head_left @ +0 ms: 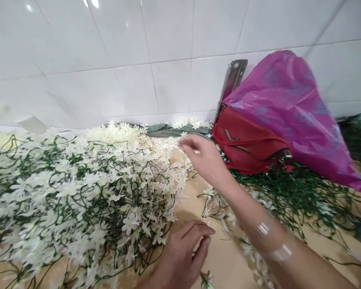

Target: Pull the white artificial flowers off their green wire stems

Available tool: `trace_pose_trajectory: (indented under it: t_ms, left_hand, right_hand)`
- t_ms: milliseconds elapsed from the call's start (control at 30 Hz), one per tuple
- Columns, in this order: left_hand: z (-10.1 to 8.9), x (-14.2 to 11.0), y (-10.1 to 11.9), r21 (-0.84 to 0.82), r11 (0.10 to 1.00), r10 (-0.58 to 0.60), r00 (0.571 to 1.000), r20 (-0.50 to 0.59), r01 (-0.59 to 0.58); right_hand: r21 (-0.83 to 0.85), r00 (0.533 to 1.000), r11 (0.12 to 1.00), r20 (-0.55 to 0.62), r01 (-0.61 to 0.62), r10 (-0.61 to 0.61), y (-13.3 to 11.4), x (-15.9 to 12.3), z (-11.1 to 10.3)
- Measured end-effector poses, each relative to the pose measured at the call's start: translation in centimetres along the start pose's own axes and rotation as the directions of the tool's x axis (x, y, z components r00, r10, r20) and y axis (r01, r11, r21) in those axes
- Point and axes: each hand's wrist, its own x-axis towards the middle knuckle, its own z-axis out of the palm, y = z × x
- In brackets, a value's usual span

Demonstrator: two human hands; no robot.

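Observation:
My right hand (206, 160) reaches over the loose white blossoms (164, 147) near the wall. Its thumb and fingers are drawn together in a pinch; whatever is between the tips is too small to make out. Lower down, my left hand (185, 251) hovers over the tan surface, fingers curled and thumb close to the index finger. I cannot make out anything in its grip. Left of both hands spreads a large heap of white artificial flowers (129, 222) on thin green stems. A few flower sprigs (209, 193) lie beneath my right forearm.
A red bag (249, 138) and a purple plastic bag (289, 100) stand on the right by the white tiled wall (114, 92). A dark metallic object (233, 78) leans behind them. Green stems (291, 190) lie in front. Grey-green cloth (165, 129) runs along the wall base.

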Motion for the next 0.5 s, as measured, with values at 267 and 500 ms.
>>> trace_pose_trajectory:
  t_ms: [267, 500]
  left_hand:
    - [0.2, 0.3, -0.3, -0.024, 1.000, -0.003, 1.000, -0.011, 0.002]
    - [0.8, 0.2, -0.8, -0.010, 0.999, 0.041, 0.999, -0.026, -0.041]
  right_hand:
    - [-0.107, 0.955, 0.970, 0.227, 0.218, -0.190, 2.2, -8.8, -3.5]
    - [-0.256, 0.948, 0.937, 0.269, 0.240, -0.169, 5.4, -10.6, -2.5]
